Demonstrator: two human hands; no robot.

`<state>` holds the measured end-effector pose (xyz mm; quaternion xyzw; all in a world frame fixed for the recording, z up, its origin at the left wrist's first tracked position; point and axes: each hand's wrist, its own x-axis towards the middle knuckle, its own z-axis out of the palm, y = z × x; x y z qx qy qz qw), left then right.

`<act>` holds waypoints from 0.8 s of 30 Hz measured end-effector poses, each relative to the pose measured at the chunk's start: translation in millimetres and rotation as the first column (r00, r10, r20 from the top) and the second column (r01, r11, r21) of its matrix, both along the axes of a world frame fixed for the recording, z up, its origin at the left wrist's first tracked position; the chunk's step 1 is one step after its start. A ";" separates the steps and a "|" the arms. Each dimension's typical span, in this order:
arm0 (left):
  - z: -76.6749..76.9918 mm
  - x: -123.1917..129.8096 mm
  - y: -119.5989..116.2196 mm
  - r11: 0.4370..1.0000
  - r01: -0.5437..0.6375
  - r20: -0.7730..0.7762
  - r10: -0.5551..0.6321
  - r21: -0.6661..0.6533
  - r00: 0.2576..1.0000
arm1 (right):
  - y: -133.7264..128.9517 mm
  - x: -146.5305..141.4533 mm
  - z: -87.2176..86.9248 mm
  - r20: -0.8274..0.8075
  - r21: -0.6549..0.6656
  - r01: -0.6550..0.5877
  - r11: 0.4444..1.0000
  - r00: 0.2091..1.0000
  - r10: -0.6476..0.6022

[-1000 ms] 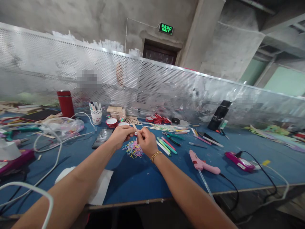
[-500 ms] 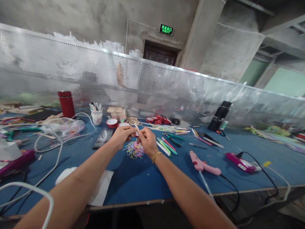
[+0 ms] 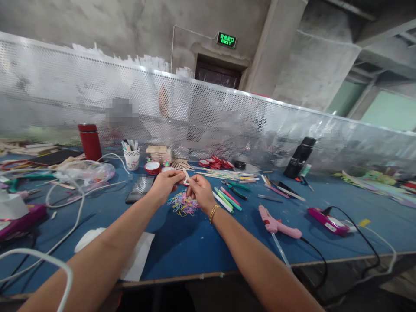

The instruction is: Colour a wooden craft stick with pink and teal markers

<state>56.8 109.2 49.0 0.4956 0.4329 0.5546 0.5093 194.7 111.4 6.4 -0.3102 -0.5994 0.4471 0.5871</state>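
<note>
**Both hands on one pale stick beside the pile of coloured loops**

In the head view, the pile of coloured loops lies on the blue worktop. Just beyond it, the pale stick is tilted between the fingertips of both hands. The left hand pinches it from the left of the pile; the right hand, with a gold bracelet at the wrist, grasps its lower end from the right.

Right of the pile lie markers and, farther off, a pink glue gun. Left of it is a dark phone-like device; beyond that, a patterned cup holds pens.
</note>
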 end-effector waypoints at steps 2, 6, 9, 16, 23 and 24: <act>-1.1 0.2 1.0 1.000 0.003 -0.029 -0.003 0.008 1.000 | 0.4 -0.6 -0.7 0.003 -0.010 -0.010 1.000 1.000 0.010; -4.5 0.1 3.8 0.999 0.014 -0.075 -0.010 0.047 0.997 | 3.5 -1.2 -3.5 0.003 -0.027 -0.032 0.999 0.999 0.032; -8.0 -0.9 7.8 0.991 0.000 -0.135 0.018 0.132 0.991 | 5.0 -2.1 -5.0 0.010 -0.039 -0.044 0.998 0.999 0.045; -17.8 -2.6 19.5 0.940 0.005 -0.248 0.085 0.342 0.965 | 3.7 -4.2 -5.2 0.002 -0.121 -0.135 0.983 0.991 0.136; -12.3 -8.0 16.6 0.855 0.012 -0.458 0.266 0.518 0.848 | -0.8 -7.5 -4.8 -0.023 -0.127 -0.135 0.983 0.991 0.134; -11.4 -8.5 16.0 0.854 0.012 -0.469 0.274 0.520 0.840 | -1.7 -8.4 -4.3 -0.022 -0.127 -0.124 0.984 0.992 0.122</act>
